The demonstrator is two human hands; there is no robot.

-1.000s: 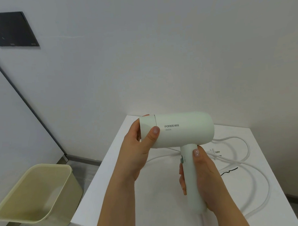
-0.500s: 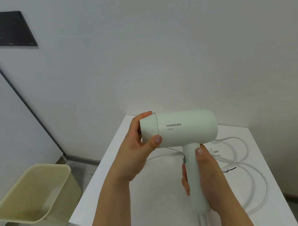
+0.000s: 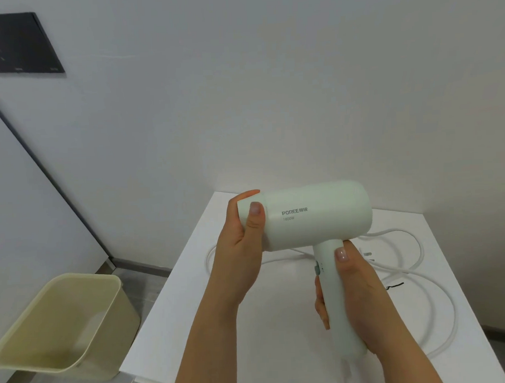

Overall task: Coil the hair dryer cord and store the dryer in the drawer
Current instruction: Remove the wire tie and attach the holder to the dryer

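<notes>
The pale green hair dryer (image 3: 313,214) is held in the air above the white surface (image 3: 280,335), barrel level and nozzle pointing left. The left hand (image 3: 242,244) wraps the nozzle end, thumb across its front. The right hand (image 3: 356,288) grips the handle, thumb beside the switch.

The cord (image 3: 415,236) is not yet coiled. It lies in loose wide loops over the right half of the surface and trails towards the near right edge, with the plug (image 3: 367,255) just right of the handle. A thin black tie (image 3: 395,285) lies near the right edge.

This looks like the start of the coiling step. To do it well, one hand should probably keep the handle while the other lets go of the nozzle and gathers the cord from the handle's base outward. Even loops with no kinks are best, with the plug taken in last so it does not drag off the edge. The tie could then bind the bundle. No drawer is in view.
</notes>
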